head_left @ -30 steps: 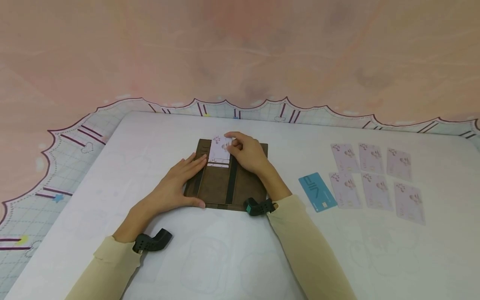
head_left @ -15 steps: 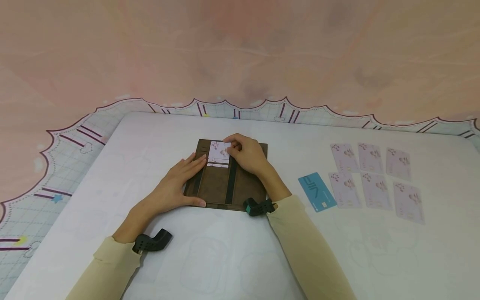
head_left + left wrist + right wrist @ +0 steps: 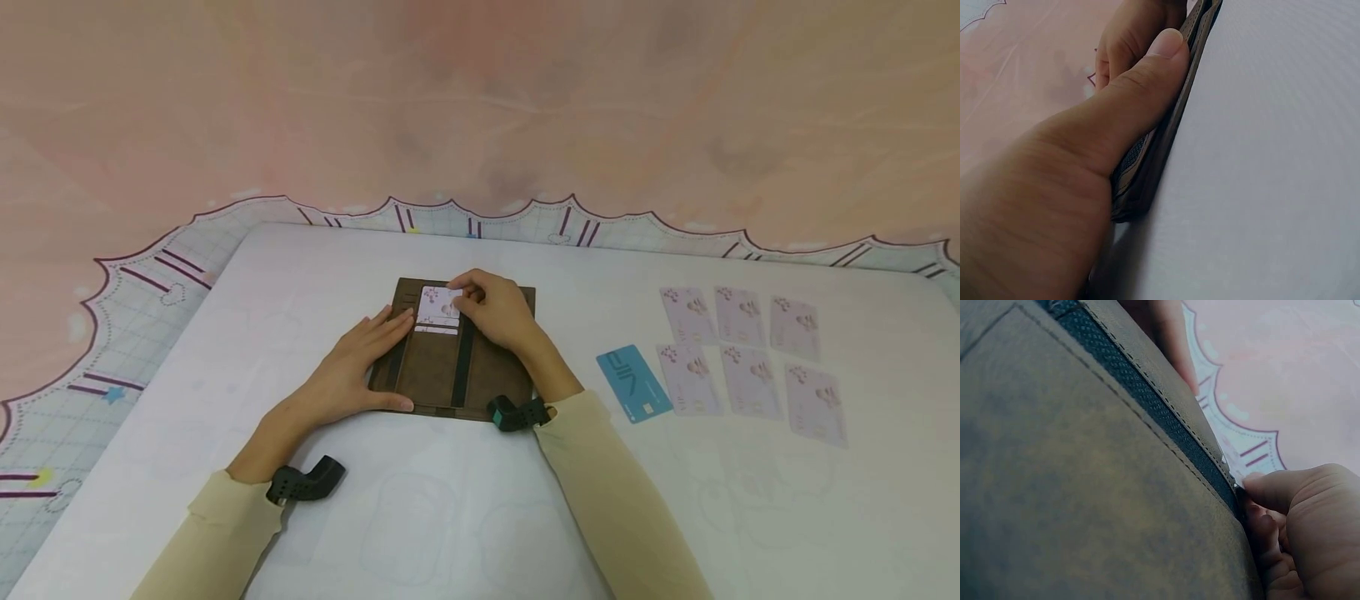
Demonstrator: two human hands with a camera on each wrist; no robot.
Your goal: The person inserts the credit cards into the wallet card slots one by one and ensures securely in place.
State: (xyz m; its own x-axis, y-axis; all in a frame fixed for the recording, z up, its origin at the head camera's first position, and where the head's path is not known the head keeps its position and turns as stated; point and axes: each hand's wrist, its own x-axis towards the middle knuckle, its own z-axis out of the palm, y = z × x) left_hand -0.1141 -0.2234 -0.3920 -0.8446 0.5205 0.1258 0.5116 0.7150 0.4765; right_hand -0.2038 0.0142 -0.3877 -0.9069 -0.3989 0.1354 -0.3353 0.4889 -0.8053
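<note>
A brown leather wallet point(image 3: 426, 375) lies spread open on the table, with dark bands running down it. Pinkish-white printed cards sit in its upper left panel, the topmost card point(image 3: 437, 302) showing most of its face above slivers of lower ones. My right hand point(image 3: 498, 310) pinches that card's right edge between thumb and index finger, the other fingers curled under. Flat across the wallet's left side rests my left hand point(image 3: 352, 367), fingers stretched out. In the left wrist view its thumb point(image 3: 1147, 81) presses along the wallet's near edge.
A blue card point(image 3: 634, 383) with a chip lies to the right of the wallet. Beyond it, several pinkish cards point(image 3: 752, 382) are laid out in two rows. The white table point(image 3: 450, 500) has a patterned border point(image 3: 517, 227) at its far edge.
The topmost card has slid down toward me, deeper into the wallet, with the right hand's fingers following slightly. The left hand has stayed in place.
</note>
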